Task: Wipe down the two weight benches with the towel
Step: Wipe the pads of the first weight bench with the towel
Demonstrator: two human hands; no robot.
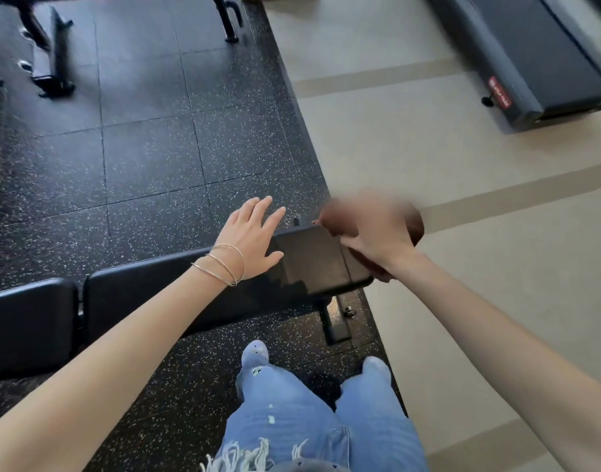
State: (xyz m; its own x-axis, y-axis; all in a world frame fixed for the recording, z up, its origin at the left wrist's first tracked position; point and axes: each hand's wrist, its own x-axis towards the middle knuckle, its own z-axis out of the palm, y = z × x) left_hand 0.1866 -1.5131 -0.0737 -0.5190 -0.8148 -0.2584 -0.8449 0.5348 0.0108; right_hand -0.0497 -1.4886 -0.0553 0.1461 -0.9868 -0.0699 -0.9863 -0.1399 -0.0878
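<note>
A black padded weight bench runs from the left edge to the middle of the view, ending in a small end pad. My left hand hovers flat over the bench near that end pad, fingers straight and spread. My right hand is blurred by motion at the bench's right end and grips a dark brown towel, bunched under and behind the fingers. Black frame parts of a second bench stand on the mat at the top left.
Black speckled rubber mat lies under the benches, and its edge meets beige flooring on the right. A dark treadmill stands at the top right. The bench's foot is below the end pad. My jeans and shoes are at the bottom.
</note>
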